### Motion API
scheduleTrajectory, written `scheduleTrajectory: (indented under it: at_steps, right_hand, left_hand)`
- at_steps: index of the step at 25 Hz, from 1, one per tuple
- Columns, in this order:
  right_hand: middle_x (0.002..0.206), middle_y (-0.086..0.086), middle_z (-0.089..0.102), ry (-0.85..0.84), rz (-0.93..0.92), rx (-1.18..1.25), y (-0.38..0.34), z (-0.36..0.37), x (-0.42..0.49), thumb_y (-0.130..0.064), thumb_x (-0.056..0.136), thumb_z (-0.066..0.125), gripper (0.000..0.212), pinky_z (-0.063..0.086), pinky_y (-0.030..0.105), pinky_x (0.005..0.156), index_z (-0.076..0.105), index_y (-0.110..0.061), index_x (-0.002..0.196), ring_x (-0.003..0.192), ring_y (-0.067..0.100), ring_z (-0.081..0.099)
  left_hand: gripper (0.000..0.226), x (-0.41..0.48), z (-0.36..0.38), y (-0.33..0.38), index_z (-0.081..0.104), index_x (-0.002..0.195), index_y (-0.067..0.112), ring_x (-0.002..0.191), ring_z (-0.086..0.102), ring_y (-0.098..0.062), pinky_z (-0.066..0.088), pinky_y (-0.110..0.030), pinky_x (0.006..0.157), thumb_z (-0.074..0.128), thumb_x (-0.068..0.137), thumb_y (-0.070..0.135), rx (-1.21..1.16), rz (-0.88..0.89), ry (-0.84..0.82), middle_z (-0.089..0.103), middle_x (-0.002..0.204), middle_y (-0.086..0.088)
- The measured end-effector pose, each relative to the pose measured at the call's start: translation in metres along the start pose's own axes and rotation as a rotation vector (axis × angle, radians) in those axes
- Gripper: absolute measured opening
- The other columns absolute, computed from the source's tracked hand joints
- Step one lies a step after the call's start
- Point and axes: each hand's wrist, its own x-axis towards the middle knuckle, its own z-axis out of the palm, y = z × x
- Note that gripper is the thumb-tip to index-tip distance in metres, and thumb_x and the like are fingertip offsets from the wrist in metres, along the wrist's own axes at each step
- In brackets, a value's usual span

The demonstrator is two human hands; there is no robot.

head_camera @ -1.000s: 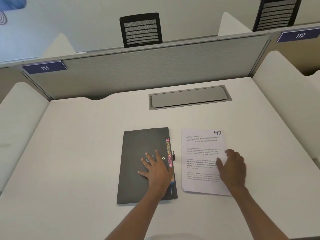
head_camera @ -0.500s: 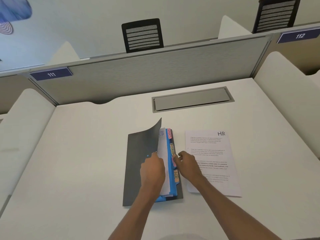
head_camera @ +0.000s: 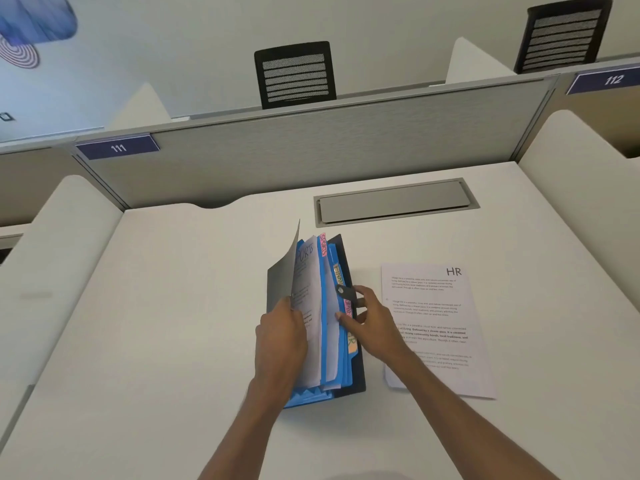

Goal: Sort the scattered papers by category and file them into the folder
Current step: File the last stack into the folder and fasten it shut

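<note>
Two hands are on the folder [head_camera: 358,372], mid-desk [head_camera: 173,306], hinge side at 9 o'clock, tabbed edge at 3. Left hand [head_camera: 280,337] grips the dark cover [head_camera: 280,271] plus the front sheets from the folder's 7 o'clock side, fingers curled together round their edge and holding them lifted near upright. Right hand [head_camera: 374,327] comes in from 3 o'clock with the thumb on the tabbed edge of the blue dividers [head_camera: 323,341]. Its other fingers are slightly spread behind, pinching that edge; the fingertips are partly hidden. A dark strap [head_camera: 344,292] with a ring end sits at the right hand's fingertips. The pink SPORTS tab [head_camera: 323,244] stands at the folder's 12 o'clock end. The tabs below it are yellow and orange, text not fully readable. White sheets stand between the dividers, the front one with blue handwriting, partly covered. Blue pleats fan out at the 6 o'clock end. One HR sheet [head_camera: 436,317] lies flat at 3 o'clock of the folder, near but apart, and the right forearm crosses its near-left corner. The grey hatch [head_camera: 394,200] is at 1 o'clock of the folder, lid flush. The partition [head_camera: 311,157] runs across at 12. Label 111 [head_camera: 117,147] is at 10 o'clock and label 112 [head_camera: 611,79] at 2. Two black mesh chairs [head_camera: 294,76] stand behind the partition.
</note>
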Motion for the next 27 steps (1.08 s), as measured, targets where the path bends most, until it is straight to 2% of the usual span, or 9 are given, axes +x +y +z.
scheduleTrajectory:
  at_steps: [3, 5, 8, 10, 13, 16, 18, 23, 27]
  right_hand:
    - [0.099, 0.0, 0.076, 0.149, 0.04, 0.037, -0.008, -0.001, 0.004, -0.035, 0.103, 0.061, 0.018, 0.06, 0.024, 0.059, 0.064, -0.019, 0.109, 0.077, 0.011, 0.075]
    - [0.084, 0.01, 0.075, 0.189, 0.111, 0.097, -0.014, -0.002, 0.004, -0.036, 0.106, 0.054, 0.033, 0.064, 0.041, 0.064, 0.068, -0.007, 0.096, 0.076, 0.022, 0.076]
    - [0.087, 0.012, 0.077, 0.149, 0.164, 0.281, -0.03, -0.001, -0.002, -0.035, 0.106, 0.054, 0.032, 0.066, 0.034, 0.063, 0.071, -0.008, 0.099, 0.081, 0.025, 0.078]
    - [0.091, 0.012, 0.079, 0.13, 0.166, 0.381, -0.043, 0.003, -0.007, -0.032, 0.106, 0.055, 0.027, 0.064, 0.03, 0.062, 0.071, -0.011, 0.102, 0.083, 0.025, 0.079]
    - [0.091, 0.009, 0.08, 0.095, 0.149, 0.482, -0.063, 0.009, -0.013, -0.026, 0.107, 0.054, 0.023, 0.064, 0.033, 0.063, 0.073, -0.014, 0.102, 0.081, 0.022, 0.079]
    - [0.097, 0.012, 0.079, 0.096, 0.149, 0.445, -0.075, 0.012, -0.016, -0.028, 0.107, 0.053, 0.024, 0.067, 0.04, 0.073, 0.072, -0.013, 0.11, 0.088, 0.025, 0.078]
    - [0.101, 0.013, 0.078, 0.107, 0.161, 0.421, -0.079, 0.013, -0.017, -0.029, 0.108, 0.053, 0.024, 0.066, 0.046, 0.08, 0.071, -0.013, 0.113, 0.092, 0.028, 0.077]
    - [0.101, 0.015, 0.076, 0.1, 0.168, 0.466, -0.078, 0.008, -0.02, -0.027, 0.108, 0.053, 0.022, 0.066, 0.039, 0.072, 0.07, -0.014, 0.11, 0.088, 0.027, 0.075]
    - [0.098, 0.011, 0.077, 0.116, 0.188, 0.477, -0.065, 0.002, -0.018, -0.027, 0.106, 0.056, 0.019, 0.061, 0.028, 0.064, 0.071, -0.016, 0.109, 0.083, 0.022, 0.075]
  left_hand:
    - [0.014, -0.005, -0.003, -0.001, 0.051, 0.105, 0.03, 0.066, 0.055, -0.002, 0.041, -0.018, 0.057, 0.038, 0.109, 0.035, 0.009, 0.014, -0.008, 0.059, 0.092, 0.013]
    - [0.015, -0.011, -0.004, 0.001, 0.05, 0.114, 0.037, 0.062, 0.06, -0.004, 0.043, -0.016, 0.051, 0.037, 0.108, 0.043, 0.004, 0.032, -0.03, 0.063, 0.094, 0.014]
    - [0.02, -0.02, -0.006, 0.005, 0.038, 0.121, 0.07, 0.067, 0.068, 0.014, 0.041, -0.005, 0.037, 0.031, 0.102, 0.068, 0.009, 0.119, -0.028, 0.063, 0.093, 0.021]
    - [0.037, -0.022, -0.008, 0.003, 0.044, 0.135, 0.059, 0.083, 0.068, 0.009, 0.047, -0.003, 0.054, 0.033, 0.101, 0.068, 0.06, 0.206, -0.063, 0.062, 0.121, 0.02]
    - [0.027, -0.019, -0.008, 0.001, 0.055, 0.119, 0.027, 0.096, 0.065, -0.017, 0.06, -0.033, 0.079, 0.038, 0.108, 0.045, 0.132, 0.19, 0.024, 0.056, 0.14, 0.004]
    - [0.077, -0.015, -0.015, -0.007, 0.037, 0.153, 0.023, 0.132, 0.058, -0.025, 0.055, -0.042, 0.095, 0.048, 0.095, 0.073, 0.146, 0.153, -0.011, 0.039, 0.162, 0.005]
    - [0.096, -0.012, -0.018, -0.014, 0.023, 0.161, 0.023, 0.14, 0.053, -0.024, 0.054, -0.047, 0.1, 0.055, 0.089, 0.077, 0.124, 0.146, -0.016, 0.032, 0.167, 0.005]
    - [0.082, -0.007, -0.02, -0.025, 0.013, 0.164, 0.031, 0.134, 0.057, -0.026, 0.054, -0.047, 0.1, 0.06, 0.098, 0.045, 0.065, 0.156, -0.034, 0.032, 0.167, 0.005]
    - [0.082, -0.004, -0.021, -0.023, 0.009, 0.158, 0.061, 0.104, 0.066, -0.023, 0.057, -0.033, 0.077, 0.037, 0.104, 0.006, -0.062, 0.251, -0.064, 0.037, 0.162, 0.012]
